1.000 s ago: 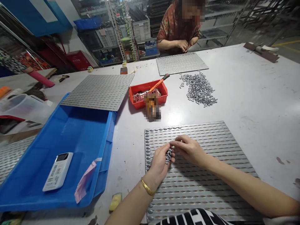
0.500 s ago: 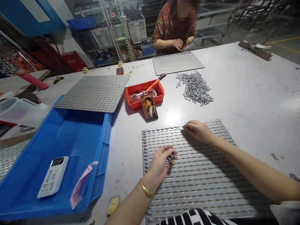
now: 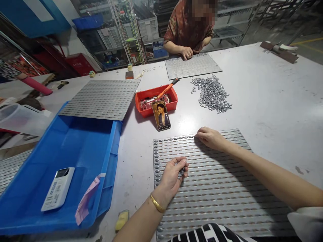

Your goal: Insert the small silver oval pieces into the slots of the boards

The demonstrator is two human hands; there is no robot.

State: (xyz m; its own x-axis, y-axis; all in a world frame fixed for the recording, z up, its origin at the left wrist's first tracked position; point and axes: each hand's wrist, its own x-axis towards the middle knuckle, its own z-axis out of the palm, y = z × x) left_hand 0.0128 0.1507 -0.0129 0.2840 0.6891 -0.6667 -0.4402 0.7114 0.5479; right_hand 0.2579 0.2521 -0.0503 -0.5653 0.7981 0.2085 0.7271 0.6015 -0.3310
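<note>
My left hand (image 3: 173,174) is closed around a clump of small grey oval pieces (image 3: 181,172), above the left part of a grey slotted plate (image 3: 214,188). Similar oval pieces (image 3: 156,160) sit in slots along the plate's left edge and in part of its top row. At that top row, my right hand (image 3: 208,137) has its fingers pinched together, touching the plate near the last seated oval. Whatever lies between those fingertips is hidden.
Beyond the plate lies a heap of loose oval pieces (image 3: 214,94). A phone (image 3: 161,116) leans on a red bin (image 3: 156,112). On the left, a second plate (image 3: 101,99) rests across a blue crate (image 3: 111,168). A co-worker's hand (image 3: 186,53) is at a far plate (image 3: 194,67).
My right hand has shifted slightly left along the top row. My left fingers have curled in a little over the pieces. The co-worker's hand has come down onto the far plate.
</note>
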